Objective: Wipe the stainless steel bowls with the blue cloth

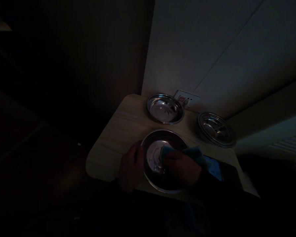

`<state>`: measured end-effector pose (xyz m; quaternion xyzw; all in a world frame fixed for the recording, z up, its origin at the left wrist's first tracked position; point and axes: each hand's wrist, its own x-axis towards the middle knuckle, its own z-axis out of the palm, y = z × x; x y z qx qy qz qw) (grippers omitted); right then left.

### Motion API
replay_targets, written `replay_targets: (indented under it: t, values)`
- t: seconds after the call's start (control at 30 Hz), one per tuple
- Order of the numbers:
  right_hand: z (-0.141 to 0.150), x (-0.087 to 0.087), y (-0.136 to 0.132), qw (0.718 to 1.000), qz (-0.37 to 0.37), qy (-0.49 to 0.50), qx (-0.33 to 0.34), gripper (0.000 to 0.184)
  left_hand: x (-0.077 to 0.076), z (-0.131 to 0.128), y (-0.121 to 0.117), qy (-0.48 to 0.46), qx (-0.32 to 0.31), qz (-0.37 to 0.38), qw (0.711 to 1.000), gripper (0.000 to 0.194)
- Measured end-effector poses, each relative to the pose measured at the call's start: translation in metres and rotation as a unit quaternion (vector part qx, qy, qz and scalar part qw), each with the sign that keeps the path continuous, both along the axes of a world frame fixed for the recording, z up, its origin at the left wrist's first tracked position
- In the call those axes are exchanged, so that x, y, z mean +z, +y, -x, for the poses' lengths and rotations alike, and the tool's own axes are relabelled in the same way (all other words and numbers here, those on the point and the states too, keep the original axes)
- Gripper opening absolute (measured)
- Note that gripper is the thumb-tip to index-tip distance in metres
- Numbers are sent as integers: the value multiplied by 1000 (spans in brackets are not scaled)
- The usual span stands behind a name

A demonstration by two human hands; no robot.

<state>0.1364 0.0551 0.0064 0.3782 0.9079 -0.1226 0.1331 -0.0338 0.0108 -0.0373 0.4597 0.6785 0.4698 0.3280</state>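
Observation:
A round stainless steel basin (152, 157) rests near the front of a small wood-grain table (111, 141). My left hand (131, 167) is closed on its left rim, fingers partly lost in the dark. Inside the basin, my right hand (182, 168) presses a teal cloth (195, 153) against the inner surface. Part of the cloth trails out to the right, beyond the hand. The picture is very dim, so finger details are hard to make out.
Behind stands another steel basin (164, 110), close to a wall socket (186, 98). At the back right sit several nested steel basins (215, 129). A device with a lit screen (214, 168) lies by my right forearm. A pale wall (199, 46) borders the table's back.

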Motion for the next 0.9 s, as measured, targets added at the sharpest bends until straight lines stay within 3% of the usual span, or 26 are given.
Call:
replay_targets:
  t: [0.17,0.33,0.5,0.67,0.8,0.9]
  values:
    - [8,2,9,1000,-11,-2,13,22,-1,1,1,-19,-33,-14,999,39]
    - [10,2,5,999,-22,-20,37,21,-1,-1,3,-40,-5,-11,999,37]
    - [15,3,6,998,8,-35,51,23,-1,1,5,-63,-34,-40,997,35]
    - [18,7,5,998,2,-30,52,23,-3,0,5,-66,1,-39,997,34]
    - [16,8,-3,995,37,-24,92,21,-5,-1,5,-80,-1,-39,996,34]
    - [25,5,2,996,19,-8,87,21,-5,0,5,-71,-9,-42,997,34]
